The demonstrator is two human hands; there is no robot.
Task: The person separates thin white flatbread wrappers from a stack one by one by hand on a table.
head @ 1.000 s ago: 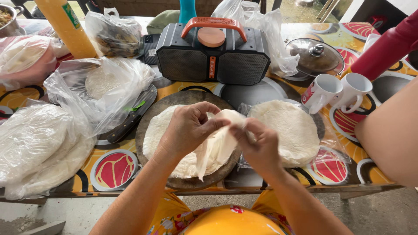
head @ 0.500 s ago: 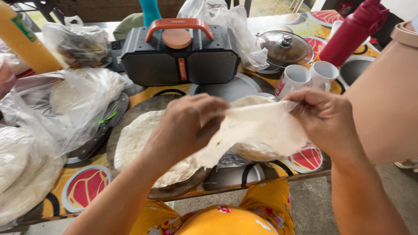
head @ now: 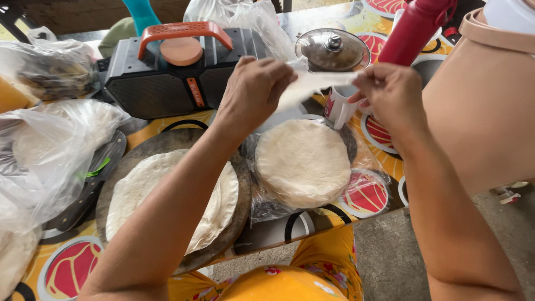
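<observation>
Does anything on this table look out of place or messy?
Nothing is spilled or broken. One oddity: a black portable speaker with an orange handle sits among the food, right behind the round board of flatbreads.

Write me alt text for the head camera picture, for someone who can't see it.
Seen from above, a person's left hand and right hand hold a thin white flatbread sheet stretched between them over a table. Below lie a stack of round flatbreads on plastic and more on a round wooden board.
</observation>
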